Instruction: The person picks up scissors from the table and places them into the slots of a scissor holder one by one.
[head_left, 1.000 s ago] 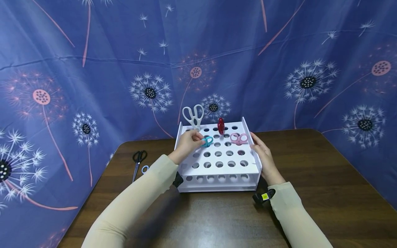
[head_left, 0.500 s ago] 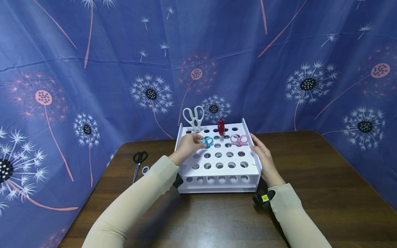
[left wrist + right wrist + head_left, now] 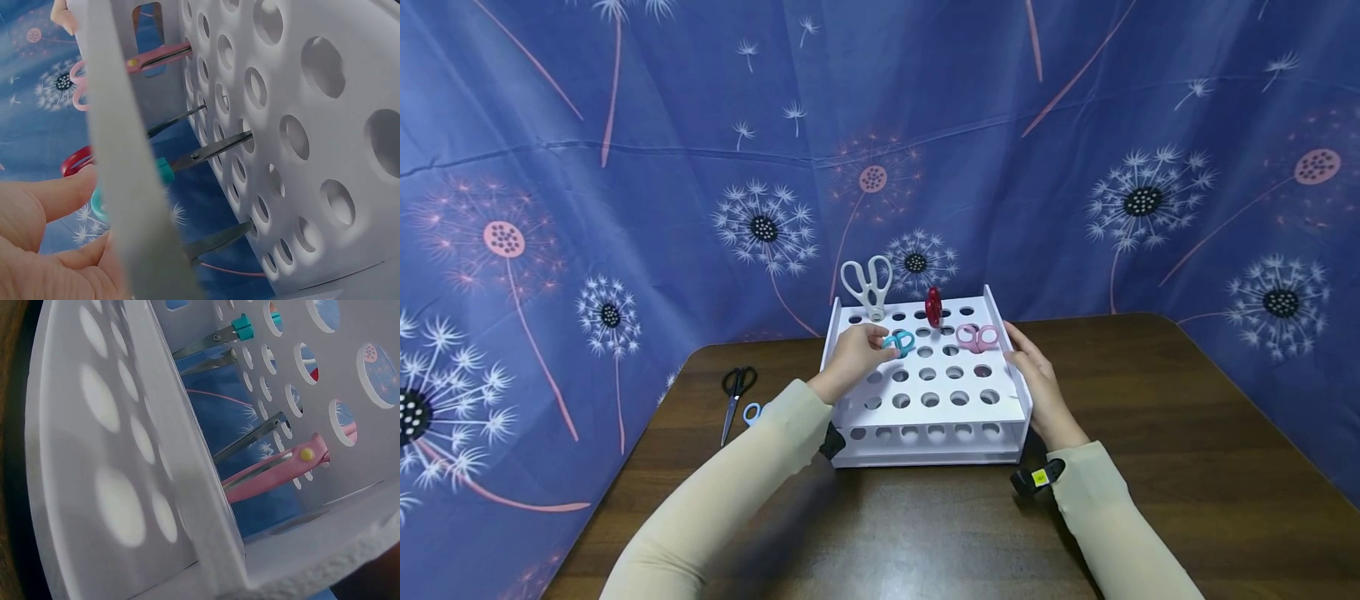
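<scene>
My left hand (image 3: 856, 357) pinches the handles of small teal scissors (image 3: 904, 340), which stand in the white two-tier rack (image 3: 940, 412). Their blades (image 3: 215, 152) pass down through the upper tier, and the tip is at a hole in the lower one. On the rack's right side panel rests my right hand (image 3: 1043, 387), fingers along the outside and thumb near the top edge. White-handled scissors (image 3: 874, 292) stand at the back left of the rack. Red-handled scissors (image 3: 934, 308) stand edge-on near the middle back, and pink scissors (image 3: 977, 337) sit upright toward the right.
On the brown wooden table (image 3: 1180, 433), left of the rack, lie black scissors (image 3: 734, 396). Beside them shows a light-blue handle loop (image 3: 751, 413), the rest hidden behind the left sleeve. A blue dandelion-print cloth (image 3: 1000, 167) hangs behind the table.
The teal handles have turned slightly and show more of their loops, still in the left hand's fingers. The right hand and the rack stay in place.
</scene>
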{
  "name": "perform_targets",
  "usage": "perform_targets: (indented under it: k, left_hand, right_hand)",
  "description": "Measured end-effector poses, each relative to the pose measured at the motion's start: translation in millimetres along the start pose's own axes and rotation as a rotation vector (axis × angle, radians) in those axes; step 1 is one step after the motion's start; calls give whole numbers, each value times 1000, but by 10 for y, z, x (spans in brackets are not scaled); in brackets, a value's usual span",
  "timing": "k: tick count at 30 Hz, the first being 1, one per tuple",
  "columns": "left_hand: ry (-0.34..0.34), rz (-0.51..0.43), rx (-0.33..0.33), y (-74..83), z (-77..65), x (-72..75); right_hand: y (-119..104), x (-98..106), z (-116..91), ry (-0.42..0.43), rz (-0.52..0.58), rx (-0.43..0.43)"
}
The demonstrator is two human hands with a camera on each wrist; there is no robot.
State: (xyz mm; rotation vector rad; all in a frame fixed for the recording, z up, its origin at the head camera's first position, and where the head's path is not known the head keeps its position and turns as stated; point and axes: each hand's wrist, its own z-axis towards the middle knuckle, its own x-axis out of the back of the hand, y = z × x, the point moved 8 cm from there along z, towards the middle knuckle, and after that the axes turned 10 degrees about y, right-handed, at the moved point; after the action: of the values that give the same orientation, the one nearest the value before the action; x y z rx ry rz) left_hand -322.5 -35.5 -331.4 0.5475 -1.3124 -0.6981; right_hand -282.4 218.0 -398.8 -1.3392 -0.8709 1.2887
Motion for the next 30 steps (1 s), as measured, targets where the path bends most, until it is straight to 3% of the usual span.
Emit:
perform_targets:
  k: [9, 17, 30]
  left_hand:
    - [25, -57, 41, -5, -15, 66]
    - [28, -36, 13, -5, -47, 148]
    - [113, -24, -37, -15, -75, 509]
  right_hand:
    - [14, -1, 7, 6, -6, -8]
    - [15, -4, 15, 5, -4, -6]
    - [26, 5, 12, 28, -9, -27]
